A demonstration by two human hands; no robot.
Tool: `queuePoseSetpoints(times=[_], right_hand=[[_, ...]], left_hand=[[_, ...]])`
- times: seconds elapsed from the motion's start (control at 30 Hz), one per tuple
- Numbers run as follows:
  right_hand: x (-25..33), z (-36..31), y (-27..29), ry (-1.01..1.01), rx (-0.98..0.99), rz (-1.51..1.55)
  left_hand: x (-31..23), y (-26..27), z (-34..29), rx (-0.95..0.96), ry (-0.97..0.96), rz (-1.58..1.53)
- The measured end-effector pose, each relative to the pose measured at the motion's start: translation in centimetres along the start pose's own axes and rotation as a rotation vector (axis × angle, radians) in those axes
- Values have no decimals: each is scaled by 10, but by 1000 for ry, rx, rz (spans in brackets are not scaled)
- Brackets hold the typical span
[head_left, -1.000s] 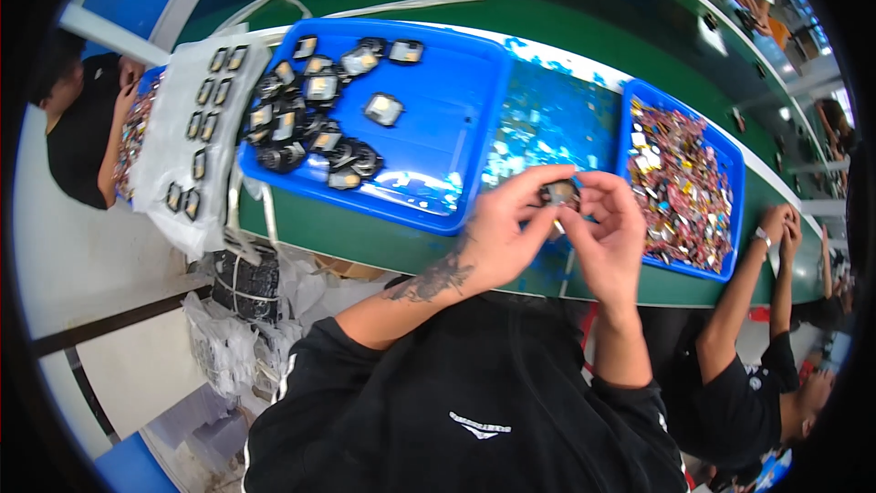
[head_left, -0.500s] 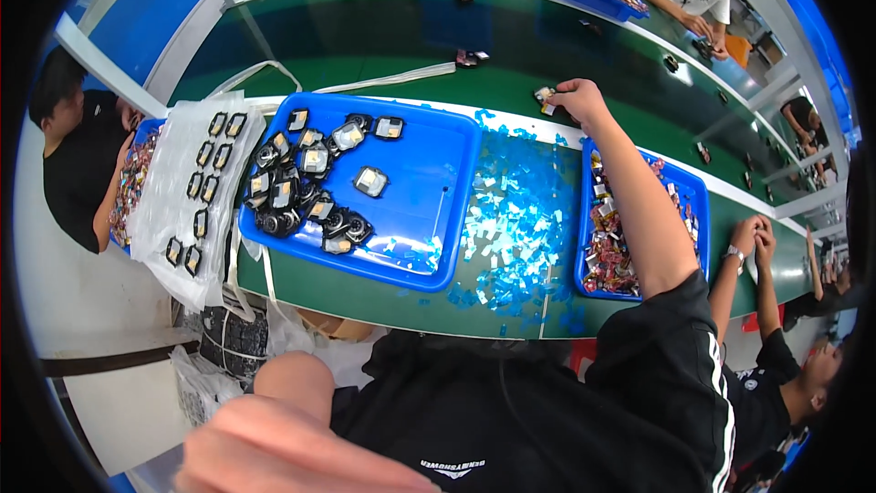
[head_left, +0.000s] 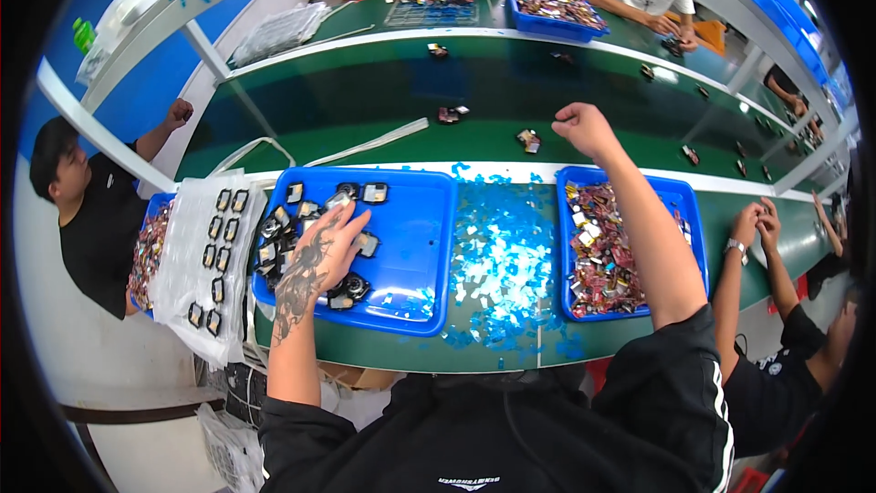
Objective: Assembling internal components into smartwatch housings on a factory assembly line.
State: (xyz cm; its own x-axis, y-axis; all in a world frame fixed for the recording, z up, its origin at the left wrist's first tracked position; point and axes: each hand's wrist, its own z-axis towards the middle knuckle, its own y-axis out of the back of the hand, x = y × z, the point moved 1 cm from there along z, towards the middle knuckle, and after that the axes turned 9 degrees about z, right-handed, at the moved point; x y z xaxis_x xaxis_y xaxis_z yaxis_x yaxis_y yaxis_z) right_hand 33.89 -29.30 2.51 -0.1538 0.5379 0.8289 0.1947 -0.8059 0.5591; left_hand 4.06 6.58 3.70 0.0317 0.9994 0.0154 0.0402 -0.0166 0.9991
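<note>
My left hand (head_left: pixel 327 248) lies with fingers spread on the pile of small black square parts (head_left: pixel 278 228) in the left blue tray (head_left: pixel 415 260). It touches them, and I see no part gripped. My right hand (head_left: pixel 584 126) is stretched far forward over the green belt (head_left: pixel 365 105), curled into a fist with nothing visible in it. A small dark part (head_left: pixel 527 140) lies on the belt just left of that fist.
A second blue tray (head_left: pixel 680 196) at the right holds several small reddish pieces. Blue flakes (head_left: pixel 502 265) cover the table between the trays. A white plastic sheet (head_left: pixel 187 265) carries black parts. Another person (head_left: pixel 91 210) sits left; another's hands (head_left: pixel 757 224) work right.
A second ago both hands held a small part together in front of me. My right arm then reached out to the belt, and my left hand has gone into the left tray.
</note>
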Motion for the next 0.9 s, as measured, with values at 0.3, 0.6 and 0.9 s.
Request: queuePoseSetpoints(times=[0.3, 0.6, 0.9], right_hand=[[32, -112, 71, 284, -1, -293], [11, -156, 39, 415, 74, -552], [15, -165, 36, 419, 94, -608]], left_hand=[[-19, 17, 10, -213, -147, -10], [-145, -10, 20, 29, 145, -1970], [-165, -10, 14, 24, 213, -2054]])
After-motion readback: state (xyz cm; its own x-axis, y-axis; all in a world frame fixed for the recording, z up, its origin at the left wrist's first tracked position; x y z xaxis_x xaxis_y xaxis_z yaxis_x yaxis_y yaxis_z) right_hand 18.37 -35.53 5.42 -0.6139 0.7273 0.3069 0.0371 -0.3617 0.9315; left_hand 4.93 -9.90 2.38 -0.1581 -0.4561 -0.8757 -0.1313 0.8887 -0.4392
